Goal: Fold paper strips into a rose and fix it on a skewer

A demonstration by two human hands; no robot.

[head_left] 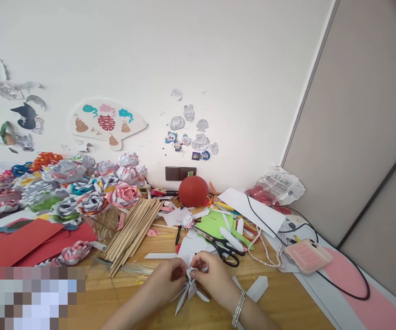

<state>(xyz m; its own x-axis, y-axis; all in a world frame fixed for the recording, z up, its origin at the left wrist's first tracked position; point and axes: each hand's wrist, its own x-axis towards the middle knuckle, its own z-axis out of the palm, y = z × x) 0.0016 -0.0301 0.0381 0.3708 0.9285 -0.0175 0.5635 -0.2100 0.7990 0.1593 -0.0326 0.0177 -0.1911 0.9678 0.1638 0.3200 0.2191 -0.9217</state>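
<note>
Near the table's front, a white folded paper flower (191, 289) with pointed petals hangs downward between my two hands. My left hand (170, 276) is closed on its upper left side, fingertips pinching the paper. From the other side my right hand (211, 275) pinches the top of the flower between thumb and fingers. The fingers partly hide the flower's centre. Just beyond my right hand lie black-handled scissors (228, 252). White paper strips (258, 288) rest on the wood to the right of my right wrist.
Bamboo sticks (134, 233) lie left of my hands, beside red paper sheets (29, 240) and a heap of paper flowers (70, 183). Behind are a red balloon (193, 191) and green paper (214, 224). A pink phone (308, 255) with a black cord (366, 286) sits at right.
</note>
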